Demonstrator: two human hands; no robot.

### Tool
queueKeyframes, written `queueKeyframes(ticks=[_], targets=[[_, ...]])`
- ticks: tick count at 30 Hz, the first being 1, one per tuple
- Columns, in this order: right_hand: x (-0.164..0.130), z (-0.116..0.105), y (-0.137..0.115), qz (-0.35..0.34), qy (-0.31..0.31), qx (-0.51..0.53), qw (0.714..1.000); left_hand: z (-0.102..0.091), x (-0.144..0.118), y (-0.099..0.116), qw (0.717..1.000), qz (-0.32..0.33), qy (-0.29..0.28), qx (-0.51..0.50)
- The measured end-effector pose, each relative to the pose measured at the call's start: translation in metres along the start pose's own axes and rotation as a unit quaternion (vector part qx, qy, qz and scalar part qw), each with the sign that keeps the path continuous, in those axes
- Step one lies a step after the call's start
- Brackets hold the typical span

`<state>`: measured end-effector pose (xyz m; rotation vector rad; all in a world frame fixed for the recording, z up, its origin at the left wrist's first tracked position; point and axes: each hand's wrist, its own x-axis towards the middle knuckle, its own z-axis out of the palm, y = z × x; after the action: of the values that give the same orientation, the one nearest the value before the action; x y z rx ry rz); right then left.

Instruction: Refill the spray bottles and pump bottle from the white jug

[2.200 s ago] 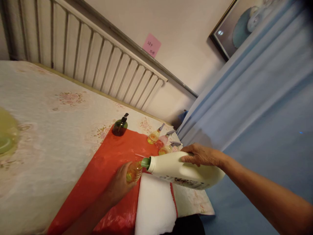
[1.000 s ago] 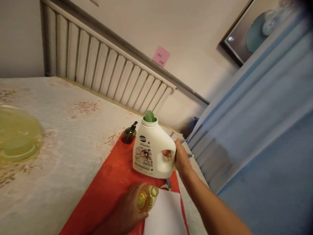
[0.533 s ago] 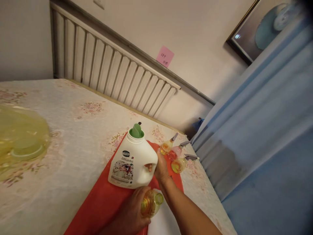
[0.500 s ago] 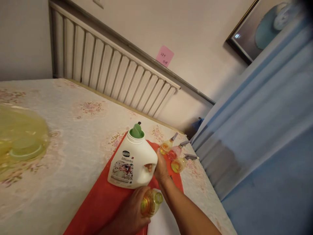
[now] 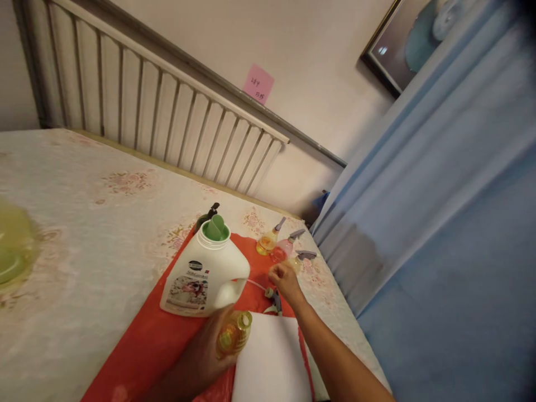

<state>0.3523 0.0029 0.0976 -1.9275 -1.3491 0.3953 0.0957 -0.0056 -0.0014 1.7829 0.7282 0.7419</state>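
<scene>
My left hand [image 5: 209,343] is wrapped round a bottle of yellow liquid [image 5: 234,335], whose neck has no spray head on it. Just behind it stands a white detergent jug [image 5: 192,279] with a green measuring cup [image 5: 216,228] in its mouth. My right hand [image 5: 287,281] hovers to the right of the jug, fingers curled in, and I see nothing in them. Below that hand a grey trigger spray head [image 5: 273,298] lies on the red cloth [image 5: 134,335], its thin tube pointing toward the jug.
Several spray bottles, one yellow [image 5: 266,244] and one pink [image 5: 281,251] among them, stand behind my right hand. A dark nozzle [image 5: 213,209] shows behind the jug. White paper [image 5: 268,357] lies in front. A yellow translucent container [image 5: 14,240] is at left, a blue curtain [image 5: 419,223] at right.
My right hand has let go of the jug's handle and moved off to its right. The spray head on the cloth has come into sight. My left hand still holds the bottle.
</scene>
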Motion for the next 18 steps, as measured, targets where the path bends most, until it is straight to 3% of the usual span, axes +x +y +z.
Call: queueKeyframes(ticks=[3, 7, 18], targets=[[-0.014, -0.01, 0.029, 0.032, 0.028, -0.067, 0.997, 0.001, -0.003, 0.003, 1.0, -0.027, 0.005, 0.005], [-0.032, -0.007, 0.053, 0.04, 0.037, -0.121, 0.991, 0.004, -0.005, 0.01, 0.999, -0.038, 0.023, 0.015], [-0.044, 0.011, 0.056, 0.018, 0.01, -0.146, 0.989, 0.013, -0.007, 0.032, 0.997, -0.058, 0.036, 0.023]])
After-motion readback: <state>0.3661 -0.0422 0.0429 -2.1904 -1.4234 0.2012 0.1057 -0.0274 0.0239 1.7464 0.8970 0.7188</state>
